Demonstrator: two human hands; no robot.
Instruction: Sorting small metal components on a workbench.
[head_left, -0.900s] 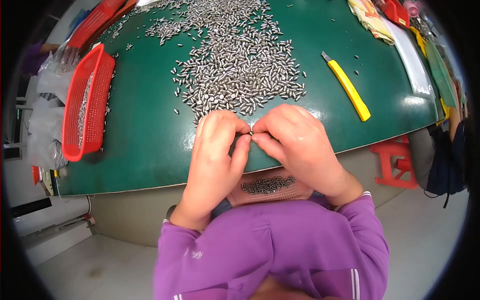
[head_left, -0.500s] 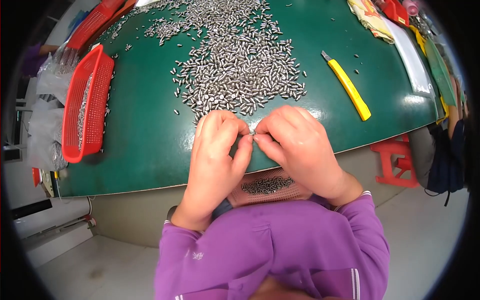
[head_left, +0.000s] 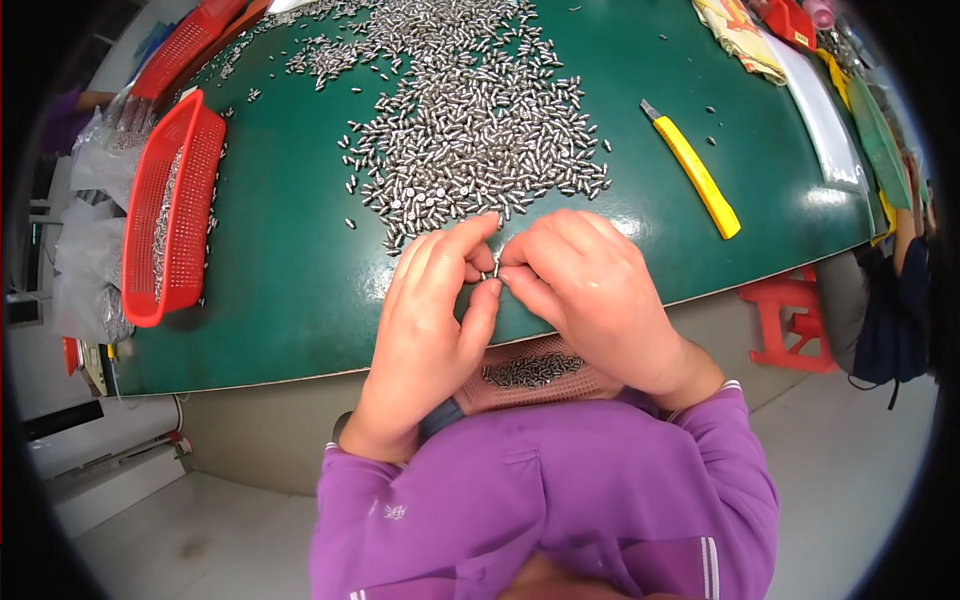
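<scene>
My left hand (head_left: 425, 330) and my right hand (head_left: 590, 290) meet fingertip to fingertip above the near edge of the green table (head_left: 290, 290). Between the fingertips sits a small silver metal piece (head_left: 494, 266), pinched by both hands. Just beyond the hands lies a wide heap of small silver metal pieces (head_left: 470, 130). Under my wrists, in my lap, a pink mesh basket (head_left: 530, 372) holds several of the same pieces.
A red mesh basket (head_left: 170, 210) with metal pieces stands at the table's left edge, another red basket (head_left: 190, 45) behind it. A yellow utility knife (head_left: 695, 172) lies to the right. Cloth and strips sit at the far right; a red stool (head_left: 790, 315) stands on the floor.
My hands stay pressed together at the table edge. The fingers have shifted slightly around the small piece; my left forefinger now reaches up over the fingertips.
</scene>
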